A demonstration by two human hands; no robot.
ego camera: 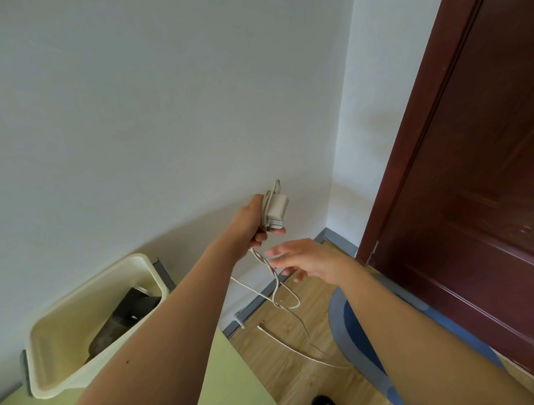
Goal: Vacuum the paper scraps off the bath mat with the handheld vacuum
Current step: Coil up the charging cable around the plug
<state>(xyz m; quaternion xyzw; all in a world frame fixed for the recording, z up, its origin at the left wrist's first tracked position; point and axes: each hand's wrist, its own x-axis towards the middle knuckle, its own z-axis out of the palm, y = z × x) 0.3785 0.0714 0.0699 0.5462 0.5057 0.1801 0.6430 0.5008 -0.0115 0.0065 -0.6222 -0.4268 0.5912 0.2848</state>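
Fingers (276, 231) of the left hand (252, 219) curl round a white charger block (277, 208), its thin cord (274, 281) looped about it and trailing down, while the right hand (307, 260) is spread slack just beside that cord, holding nothing. Near left, a cream ribbed plastic tub (53, 346) on the pale green worktop (232, 379) holds a dark angular object (124, 313), too hidden to name; the rounded blue, grey-bordered bath mat (358, 341) lies on the wood-grain floor (289, 368) at right, before the red-brown door (470, 180).
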